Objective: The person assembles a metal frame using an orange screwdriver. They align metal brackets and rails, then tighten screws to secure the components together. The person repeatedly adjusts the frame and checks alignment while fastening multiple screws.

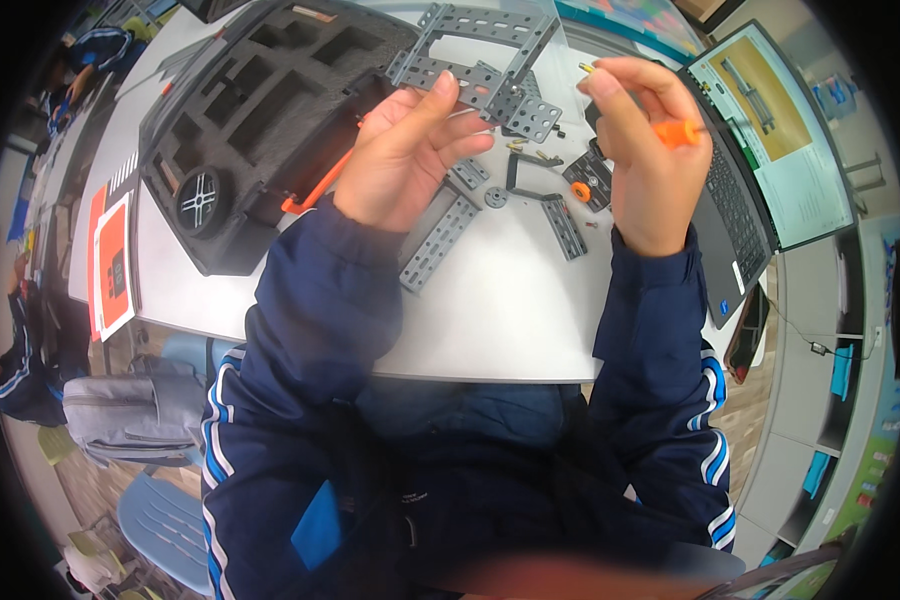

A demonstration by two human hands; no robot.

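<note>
The left hand [405,150] holds the grey metal frame [478,84] by its lower left part, with the thumb up on a bar and the other fingers loosely bent. The right hand [655,150] pinches a small gold-coloured pin [585,68] and has an orange screwdriver [676,133] tucked in it. The frame is up over the far part of the worktop [510,330], between the black case [225,255] and the laptop [715,240]. It looks stiff and fairly light, hard to break, and maybe a bit smooth. The flat bars seem good to grab, as the holes leave thin edges. Its long bars run left to right, dipping toward the right. The pin's tip points up and left, toward the frame.
</note>
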